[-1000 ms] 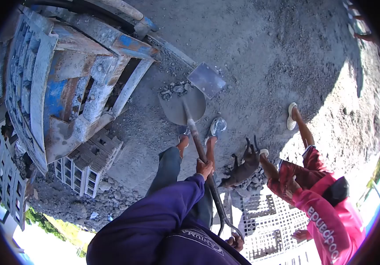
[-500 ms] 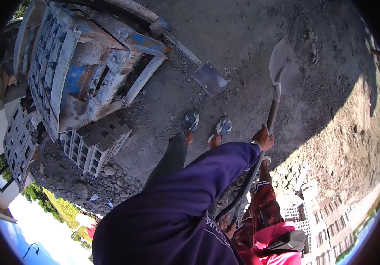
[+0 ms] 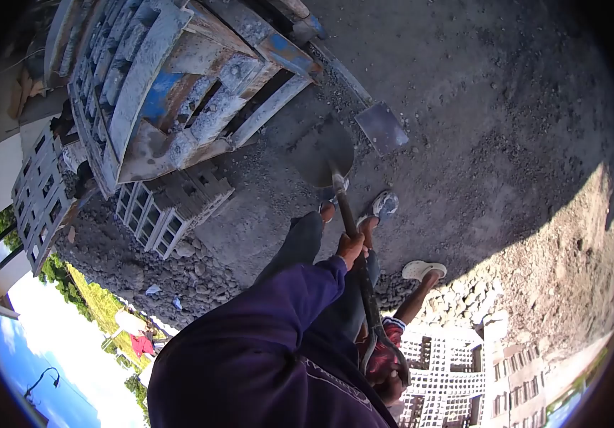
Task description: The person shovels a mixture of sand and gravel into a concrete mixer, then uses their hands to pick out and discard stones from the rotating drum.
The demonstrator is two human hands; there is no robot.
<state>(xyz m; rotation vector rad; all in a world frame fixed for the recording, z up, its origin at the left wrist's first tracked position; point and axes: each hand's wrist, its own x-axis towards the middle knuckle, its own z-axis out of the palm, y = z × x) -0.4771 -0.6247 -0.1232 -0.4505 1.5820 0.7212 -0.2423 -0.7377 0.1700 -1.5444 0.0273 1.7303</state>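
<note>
My left hand (image 3: 352, 250), at the end of a dark purple sleeve, is wrapped round the shaft of a shovel (image 3: 346, 210). The shovel's round blade (image 3: 325, 153) hangs in front of my feet, beside the blue, rusty metal machine. Whether the blade carries any material cannot be made out in the shade. Close to my body, my right hand (image 3: 390, 389) is closed at the shovel's handle end, its fingers partly hidden.
The blue, rusty machine (image 3: 200, 107) stands at upper left, hollow blocks (image 3: 153, 214) and rubble (image 3: 143, 271) below it. A square-bladed shovel (image 3: 383, 130) lies on the ground. Another person's leg with a white clog (image 3: 424, 270) is close on my right, near stacked blocks (image 3: 457, 357).
The shovel blade has swung left from the open ground toward the machine, and my left hand has moved left with it. The other person's clogged foot shows more fully now.
</note>
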